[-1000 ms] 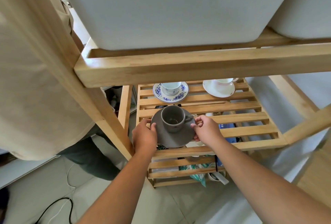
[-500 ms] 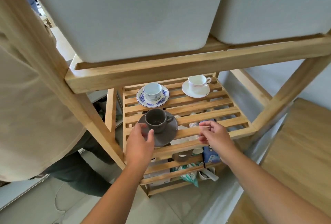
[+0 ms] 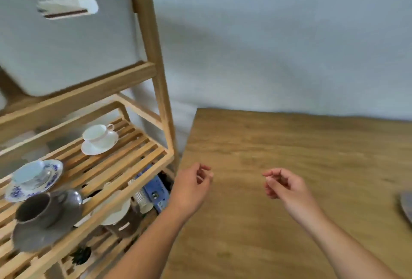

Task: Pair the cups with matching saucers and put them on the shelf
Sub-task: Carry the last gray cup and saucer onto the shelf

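Three cup-and-saucer pairs stand on the slatted wooden shelf point(image 3: 142, 151) at the left: a grey cup point(image 3: 38, 210) on a grey saucer point(image 3: 42, 237) nearest me, a pale cup point(image 3: 29, 172) on a blue-patterned saucer point(image 3: 52, 178) behind it, and a white cup point(image 3: 95, 132) on a white saucer point(image 3: 99, 146) at the back. My left hand point(image 3: 191, 186) hovers over the wooden table's left edge, fingers loosely curled, holding nothing. My right hand point(image 3: 283, 184) hangs above the table's middle, also loosely curled and holding nothing.
The wooden table point(image 3: 301, 156) fills the right half, with a grey dish edge point(image 3: 406, 205) at the far right. A grey fabric bin point(image 3: 66, 40) sits on the upper shelf. Crockery and a blue box point(image 3: 155, 189) lie on the lower shelf. A pale wall stands behind.
Both hands have let go of the grey cup and saucer, which stay on the shelf. The hands and my view have swung right, over the wooden table.
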Tool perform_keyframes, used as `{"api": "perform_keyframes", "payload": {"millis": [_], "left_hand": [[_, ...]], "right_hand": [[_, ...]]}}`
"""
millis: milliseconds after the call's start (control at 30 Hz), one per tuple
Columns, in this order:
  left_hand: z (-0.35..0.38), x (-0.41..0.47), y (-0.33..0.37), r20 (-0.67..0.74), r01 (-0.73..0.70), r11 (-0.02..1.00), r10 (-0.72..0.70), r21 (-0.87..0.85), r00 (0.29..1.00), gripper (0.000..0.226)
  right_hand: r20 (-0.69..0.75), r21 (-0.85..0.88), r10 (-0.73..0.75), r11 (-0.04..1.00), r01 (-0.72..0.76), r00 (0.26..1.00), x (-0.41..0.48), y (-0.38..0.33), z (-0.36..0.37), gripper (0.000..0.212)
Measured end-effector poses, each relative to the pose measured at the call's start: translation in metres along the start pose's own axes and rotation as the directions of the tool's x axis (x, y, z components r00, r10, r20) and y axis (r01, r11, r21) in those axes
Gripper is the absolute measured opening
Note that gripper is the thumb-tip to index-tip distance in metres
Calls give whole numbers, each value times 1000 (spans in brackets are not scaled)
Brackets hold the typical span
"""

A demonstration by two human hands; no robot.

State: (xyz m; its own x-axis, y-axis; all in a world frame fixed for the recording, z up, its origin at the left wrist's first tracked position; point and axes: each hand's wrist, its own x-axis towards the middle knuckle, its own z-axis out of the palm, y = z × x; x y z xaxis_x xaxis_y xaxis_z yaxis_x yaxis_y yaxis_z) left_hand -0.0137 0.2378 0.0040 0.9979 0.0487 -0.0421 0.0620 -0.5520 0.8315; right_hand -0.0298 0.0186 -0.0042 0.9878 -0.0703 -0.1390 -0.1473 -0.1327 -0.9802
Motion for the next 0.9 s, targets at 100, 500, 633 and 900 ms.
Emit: {"api": "perform_keyframes", "payload": {"millis": [100,500,633,900], "left_hand": [[71,5,48,194,-114,993,120,-40,974,7],[292,-22,155,668,-65,990,135,-129,732,5],[340,-27,173,729,29,996,42,-84,684,14],[381,-24,179,607,41,999,-18,-25,794,28]], "right_hand": [[-158,-9,20,1000,-21,987,-25,14,-78,22],[-698,71,138,990,-123,703,-120,91,-291,17],[-714,74,202,974,-214,670,-121,106,-345,8],[-534,-93,279,919,-383,798,-83,119,-400,22]]}}
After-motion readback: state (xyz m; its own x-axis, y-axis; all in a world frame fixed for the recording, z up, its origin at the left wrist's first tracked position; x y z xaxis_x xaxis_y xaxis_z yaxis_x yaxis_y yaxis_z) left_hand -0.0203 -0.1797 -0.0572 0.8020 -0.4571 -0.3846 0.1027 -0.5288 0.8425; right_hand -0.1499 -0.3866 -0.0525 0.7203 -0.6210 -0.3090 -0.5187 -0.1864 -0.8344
